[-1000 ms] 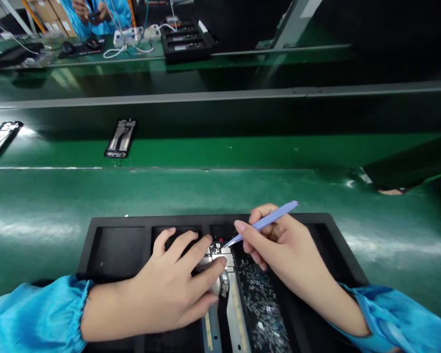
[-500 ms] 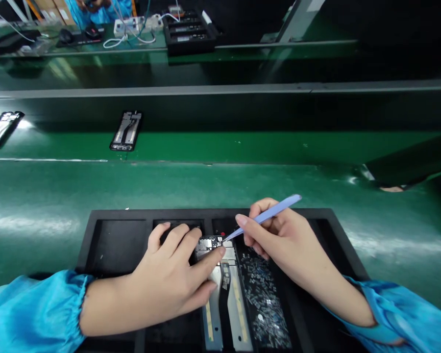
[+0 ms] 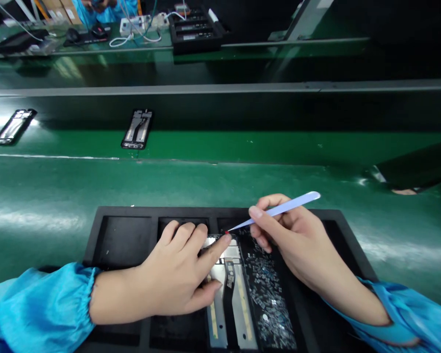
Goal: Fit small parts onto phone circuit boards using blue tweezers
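In the lower middle lies an opened phone body (image 3: pixel 238 304) with silver plates and a black ribbon cable. My left hand (image 3: pixel 185 267) rests over its upper left side, fingers apart, the index fingertip pressed near the top edge and the thumb on the silver plate. My right hand (image 3: pixel 288 230) pinches light purple tweezers (image 3: pixel 282 208). Their tip meets a tiny red piece (image 3: pixel 227 232) at the phone's top edge; I cannot tell whether it is gripped. Part of the phone's top is hidden beneath my left fingers.
Under the phone is a black compartment tray (image 3: pixel 123 212); many tiny parts (image 3: pixel 272 299) lie to the right of the phone. Farther off on the green bench are two more phone bodies (image 3: pixel 137 129) (image 3: pixel 14 127). A person in blue sleeves (image 3: pixel 112 11) sits beyond, near a black tray (image 3: pixel 196 46).
The tweezers' tip has moved from the phone's upper board up to the red piece at the top edge. My left index finger has shifted slightly toward that edge. The view has shifted slightly.
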{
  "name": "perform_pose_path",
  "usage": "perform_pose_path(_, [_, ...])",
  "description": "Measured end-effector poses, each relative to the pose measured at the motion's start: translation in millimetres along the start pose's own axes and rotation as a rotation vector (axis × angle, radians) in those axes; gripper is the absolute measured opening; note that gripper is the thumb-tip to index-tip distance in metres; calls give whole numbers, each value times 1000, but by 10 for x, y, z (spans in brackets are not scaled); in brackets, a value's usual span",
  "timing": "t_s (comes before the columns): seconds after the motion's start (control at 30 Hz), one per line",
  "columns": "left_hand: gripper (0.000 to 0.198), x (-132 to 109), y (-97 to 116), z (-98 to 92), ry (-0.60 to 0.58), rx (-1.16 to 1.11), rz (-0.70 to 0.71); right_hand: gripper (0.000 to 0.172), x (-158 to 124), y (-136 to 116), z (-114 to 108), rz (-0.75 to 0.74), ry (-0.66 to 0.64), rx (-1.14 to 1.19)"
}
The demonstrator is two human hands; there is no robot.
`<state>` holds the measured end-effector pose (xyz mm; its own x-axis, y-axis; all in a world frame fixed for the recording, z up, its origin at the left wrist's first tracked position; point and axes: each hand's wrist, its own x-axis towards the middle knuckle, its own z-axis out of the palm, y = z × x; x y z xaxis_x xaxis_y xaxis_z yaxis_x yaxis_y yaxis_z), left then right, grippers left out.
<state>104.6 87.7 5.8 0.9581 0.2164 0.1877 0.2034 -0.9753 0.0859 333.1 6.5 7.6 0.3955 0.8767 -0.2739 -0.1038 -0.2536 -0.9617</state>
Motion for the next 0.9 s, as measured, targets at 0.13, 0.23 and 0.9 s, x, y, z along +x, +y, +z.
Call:
perform_pose_path(0.13, [65,-74,48,-39,51,8,-34,27,-4,-84,-64,-180,50,-198])
perform_pose_path(0.23, [60,-178,130,-114,160,-4,131,34,79,-258,34,-267,-69,-377])
perform_pose_path(0.9, [45,-276,177,-133,-8,-48,390,6,359,-83,395,-587,-383,-577])
